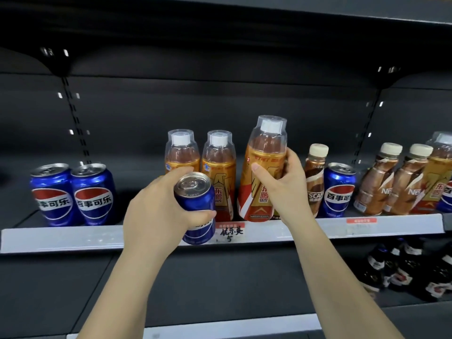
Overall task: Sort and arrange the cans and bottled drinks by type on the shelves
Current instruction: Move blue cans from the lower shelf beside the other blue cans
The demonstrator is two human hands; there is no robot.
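A: Dark shop shelves fill the frame. What is closest?

B: Near the middle, the left hand (pixel 159 211) is wrapped tight around a blue cola can (pixel 197 211), lifted in front of the gray shelf edge (pixel 73 237).

A: And the other hand?

B: Just right of it, the right hand (pixel 285 189) grips a gold bottle (pixel 263 172), tilted a bit, at the shelf front.

A: Farther back?

B: Two gold bottles (pixel 182 152) stand behind the can. Two blue cans (pixel 73 194) sit at the left. At the right are brown coffee bottles (pixel 389 179) and another blue can (pixel 338 189). Dark bottles (pixel 406 267) sit at the lower right

Glossy blue metal can (pixel 195 206); shiny plastic-wrapped bottle (pixel 263 172); matt dark shelf (pixel 61 238).
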